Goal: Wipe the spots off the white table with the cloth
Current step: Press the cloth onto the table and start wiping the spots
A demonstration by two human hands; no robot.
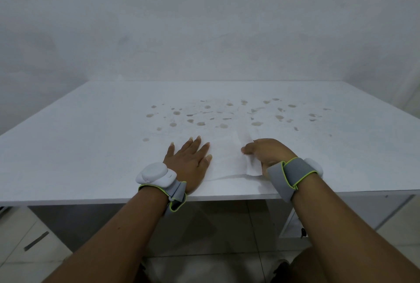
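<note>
White rectangular table [91,146], flat top, set against a pale wall [204,21]. Brownish dried spots [222,114], many, scattered across the middle and right of the top. Thin white cloth [229,157], lying flat near the front edge, just short of the spots. Left hand [191,160]: flat, fingers spread, palm down at the cloth's left edge. Right hand [266,150]: fingers curled, pinching the cloth's right side. Grey wrist straps, both arms.

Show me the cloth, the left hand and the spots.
cloth [227,155], head view, flat middle.
left hand [191,160], head view, back of hand.
spots [223,125], head view, one brownish spot.
</note>
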